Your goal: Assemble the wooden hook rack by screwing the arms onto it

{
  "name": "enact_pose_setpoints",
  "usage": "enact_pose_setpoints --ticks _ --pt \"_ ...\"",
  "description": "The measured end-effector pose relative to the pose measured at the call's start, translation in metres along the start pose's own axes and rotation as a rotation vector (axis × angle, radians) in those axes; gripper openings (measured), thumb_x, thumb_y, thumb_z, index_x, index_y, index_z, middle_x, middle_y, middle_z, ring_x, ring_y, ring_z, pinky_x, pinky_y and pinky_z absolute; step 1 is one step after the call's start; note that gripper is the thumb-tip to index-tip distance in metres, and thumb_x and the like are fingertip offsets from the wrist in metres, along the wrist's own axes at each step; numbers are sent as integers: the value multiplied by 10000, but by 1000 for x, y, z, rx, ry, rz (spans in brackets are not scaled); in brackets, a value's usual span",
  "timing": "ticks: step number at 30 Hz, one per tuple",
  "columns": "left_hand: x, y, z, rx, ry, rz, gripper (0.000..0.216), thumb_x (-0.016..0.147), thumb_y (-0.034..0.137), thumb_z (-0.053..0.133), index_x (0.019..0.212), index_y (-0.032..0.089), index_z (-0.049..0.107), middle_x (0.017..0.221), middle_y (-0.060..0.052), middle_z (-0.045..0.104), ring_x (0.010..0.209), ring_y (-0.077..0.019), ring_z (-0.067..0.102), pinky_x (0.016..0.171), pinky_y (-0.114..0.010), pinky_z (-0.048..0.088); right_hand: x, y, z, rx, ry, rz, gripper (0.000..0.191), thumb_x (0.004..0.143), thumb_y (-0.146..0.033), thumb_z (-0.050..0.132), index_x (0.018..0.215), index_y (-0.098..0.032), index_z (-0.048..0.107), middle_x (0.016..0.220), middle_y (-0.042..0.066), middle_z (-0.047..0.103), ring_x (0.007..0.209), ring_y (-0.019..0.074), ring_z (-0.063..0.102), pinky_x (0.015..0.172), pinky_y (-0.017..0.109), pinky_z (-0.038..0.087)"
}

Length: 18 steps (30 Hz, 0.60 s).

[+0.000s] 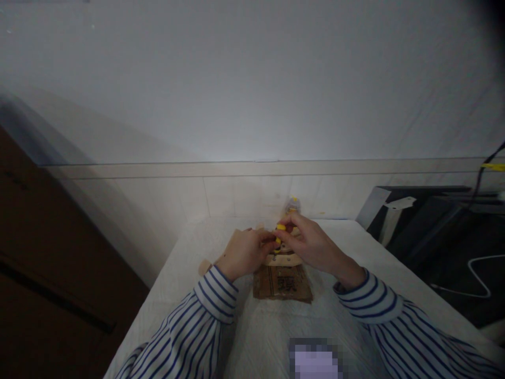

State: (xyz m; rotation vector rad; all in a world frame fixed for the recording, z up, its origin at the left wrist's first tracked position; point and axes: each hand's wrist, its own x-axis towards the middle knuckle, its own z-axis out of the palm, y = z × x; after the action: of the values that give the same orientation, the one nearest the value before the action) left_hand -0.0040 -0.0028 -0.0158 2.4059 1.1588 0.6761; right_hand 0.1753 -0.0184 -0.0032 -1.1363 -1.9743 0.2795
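Observation:
Above a brown cardboard piece with dark printing (276, 284), my two hands meet in front of me. The thumb and fingers of my right hand (315, 245) pinch a small yellow piece (281, 227), too small to tell its exact kind. My left hand (246, 252) is closed just beside it, its fingertips at a second bit of yellow (278, 241); fingers partly hide what it grips. Under the hands lies a pale wooden strip with holes (282, 260). Other pale wooden parts behind it are mostly covered by my hands.
A clear bag with yellow bits (292, 205) stands at the back by the wall. Another pale wooden part (204, 267) lies left of my left wrist. A blurred-out, dark-edged object (315, 360) is at the white-covered table's front. Dark panels and a white cable (489, 279) are on the right.

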Motion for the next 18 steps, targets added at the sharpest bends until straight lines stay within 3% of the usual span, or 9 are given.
enact_pose_setpoints --ticks 4,8,13,18 --pt "1 0 -1 4 21 -15 242 885 344 545 1013 248 726 955 -30 752 878 -213 678 892 -348 477 0 1 -1 -2 -6 -14 94 866 -298 568 841 -208 558 795 28 634 750 188 600 674 324 470" --pt "2 -1 4 15 80 -18 263 865 429 579 956 231 727 907 -28 753 831 -207 682 1036 -437 364 0 -2 -1 9 -18 -6 100 868 -299 567 842 -203 561 799 26 631 746 186 601 664 317 467" --pt "3 -3 10 19 120 -1 283 883 455 559 920 221 715 862 -17 748 800 -193 675 1069 -460 316 1 -2 1 10 -20 7 118 863 -308 572 855 -192 595 808 36 655 764 191 622 680 322 487" --pt "1 -5 9 9 113 -6 258 878 446 572 931 237 714 905 -11 748 833 -198 675 1083 -471 290 0 1 0 77 -35 24 255 874 -312 550 1092 -205 627 1064 88 694 978 217 648 829 374 526"
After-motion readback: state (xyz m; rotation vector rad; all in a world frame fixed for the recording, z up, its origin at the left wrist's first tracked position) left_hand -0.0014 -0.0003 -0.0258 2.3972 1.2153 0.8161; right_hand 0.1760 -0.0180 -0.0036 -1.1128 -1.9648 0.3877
